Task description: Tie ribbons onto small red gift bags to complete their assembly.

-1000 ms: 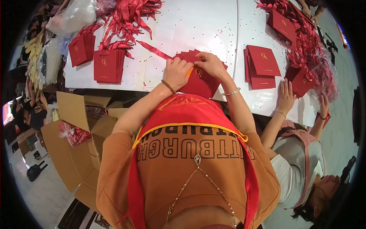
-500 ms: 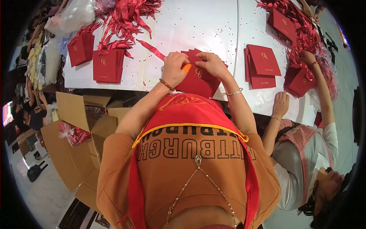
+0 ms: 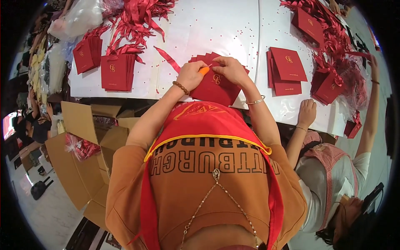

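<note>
In front of me on the white table lies a fanned stack of small flat red paper bags (image 3: 214, 88) with a gold emblem. My left hand (image 3: 191, 76), an orange cover on its thumb, is closed at the top of the stack. From that hand a loose red ribbon (image 3: 167, 59) trails away to the upper left. My right hand (image 3: 230, 70) pinches the upper edge of the top bag, close to my left fingers. What lies between the fingertips is partly hidden.
Finished-looking bag bundles (image 3: 117, 75) and a ribbon heap (image 3: 139, 18) lie at the left. More red bags (image 3: 287, 66) lie to the right. A co-worker's hand (image 3: 307, 111) rests on the table's near edge. An opened cardboard box (image 3: 79, 162) stands at my left.
My left hand has shifted slightly left and nearer to me, and the ribbon's tail has moved left with it. The co-worker's far arm has swung outward to the right, stretching a ribbon.
</note>
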`<state>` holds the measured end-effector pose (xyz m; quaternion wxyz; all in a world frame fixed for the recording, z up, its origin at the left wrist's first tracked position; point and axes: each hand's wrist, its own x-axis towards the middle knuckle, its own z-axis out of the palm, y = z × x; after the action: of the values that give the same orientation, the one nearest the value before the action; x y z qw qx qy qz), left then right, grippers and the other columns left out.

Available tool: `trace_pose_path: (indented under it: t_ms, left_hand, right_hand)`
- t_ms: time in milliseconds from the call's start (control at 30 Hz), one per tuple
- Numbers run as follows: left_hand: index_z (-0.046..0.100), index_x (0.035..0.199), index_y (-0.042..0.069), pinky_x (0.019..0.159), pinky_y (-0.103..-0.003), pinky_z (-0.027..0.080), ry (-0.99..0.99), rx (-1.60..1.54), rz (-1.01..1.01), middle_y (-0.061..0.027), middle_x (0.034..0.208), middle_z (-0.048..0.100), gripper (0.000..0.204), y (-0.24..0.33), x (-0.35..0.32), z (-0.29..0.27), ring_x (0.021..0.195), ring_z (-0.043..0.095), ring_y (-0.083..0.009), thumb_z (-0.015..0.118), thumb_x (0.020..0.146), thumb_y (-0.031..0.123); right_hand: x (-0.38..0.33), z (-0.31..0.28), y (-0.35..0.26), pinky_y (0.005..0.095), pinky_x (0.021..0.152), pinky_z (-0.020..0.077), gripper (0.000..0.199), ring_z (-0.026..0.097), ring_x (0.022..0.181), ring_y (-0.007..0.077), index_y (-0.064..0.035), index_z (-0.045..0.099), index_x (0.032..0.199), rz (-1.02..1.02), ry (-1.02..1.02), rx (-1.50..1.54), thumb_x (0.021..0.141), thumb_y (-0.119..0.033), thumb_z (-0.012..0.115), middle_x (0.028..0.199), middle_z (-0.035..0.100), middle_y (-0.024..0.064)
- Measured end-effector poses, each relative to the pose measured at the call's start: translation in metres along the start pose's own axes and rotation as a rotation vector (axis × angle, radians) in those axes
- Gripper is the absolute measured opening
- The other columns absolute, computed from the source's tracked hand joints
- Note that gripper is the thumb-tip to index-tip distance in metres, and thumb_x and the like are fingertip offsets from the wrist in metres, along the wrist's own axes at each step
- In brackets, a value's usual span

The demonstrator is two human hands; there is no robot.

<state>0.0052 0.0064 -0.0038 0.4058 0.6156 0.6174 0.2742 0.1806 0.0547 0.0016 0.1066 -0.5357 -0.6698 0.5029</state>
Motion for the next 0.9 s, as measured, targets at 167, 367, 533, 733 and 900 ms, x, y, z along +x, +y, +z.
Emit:
trace_pose_path:
  t_ms: [167, 367, 533, 733, 900]
  left_hand:
    - [0.060, 0.084, 0.004, 0.058, -0.040, 0.045, -0.058, 0.338, 0.048, -0.0165, 0.070, 0.061, 0.020, 0.004, 0.002, -0.001, 0.065, 0.058, -0.0324, 0.049, 0.083, 0.021]
    - [0.055, 0.078, 0.004, 0.056, -0.043, 0.044, 0.040, 0.477, 0.295, -0.0147, 0.070, 0.059, 0.017, 0.014, -0.005, -0.001, 0.065, 0.058, -0.0335, 0.050, 0.082, 0.020]
    - [0.052, 0.074, 0.004, 0.054, -0.042, 0.045, 0.045, 0.505, 0.360, -0.0146, 0.068, 0.057, 0.016, 0.008, -0.008, -0.001, 0.063, 0.057, -0.0330, 0.051, 0.082, 0.019]
    - [0.051, 0.073, 0.004, 0.052, -0.043, 0.044, 0.120, 0.533, 0.349, -0.0141, 0.067, 0.057, 0.015, 0.010, -0.006, 0.009, 0.060, 0.057, -0.0330, 0.052, 0.081, 0.017]
    - [0.051, 0.074, 0.004, 0.051, -0.043, 0.044, 0.117, 0.549, 0.333, -0.0150, 0.067, 0.057, 0.016, 0.007, -0.007, 0.011, 0.060, 0.057, -0.0343, 0.052, 0.081, 0.018]
  right_hand:
    - [-0.002, 0.000, 0.000, 0.0347, 0.083, 0.0459, 0.037, 0.060, 0.095, 0.0262, -0.0094, 0.060, 0.110, -0.028, -0.002, -0.045, 0.076, -0.023, 0.064, 0.101, 0.063, 0.0128]
    - [-0.003, -0.002, -0.001, 0.0347, 0.080, 0.0463, 0.037, 0.060, 0.092, 0.0265, -0.0080, 0.061, 0.108, -0.029, -0.028, 0.005, 0.075, -0.025, 0.065, 0.098, 0.064, 0.0128]
    - [-0.006, -0.002, -0.004, 0.0351, 0.080, 0.0464, 0.037, 0.060, 0.092, 0.0267, -0.0077, 0.061, 0.108, -0.037, 0.002, -0.032, 0.075, -0.025, 0.065, 0.098, 0.064, 0.0130]
    - [-0.009, -0.002, -0.007, 0.0357, 0.082, 0.0463, 0.037, 0.060, 0.094, 0.0277, -0.0081, 0.061, 0.109, -0.054, 0.027, -0.082, 0.075, -0.023, 0.064, 0.100, 0.063, 0.0139]
    - [-0.011, -0.001, -0.009, 0.0359, 0.083, 0.0463, 0.038, 0.060, 0.095, 0.0277, -0.0081, 0.060, 0.109, -0.044, 0.036, -0.088, 0.075, -0.023, 0.064, 0.101, 0.063, 0.0135]
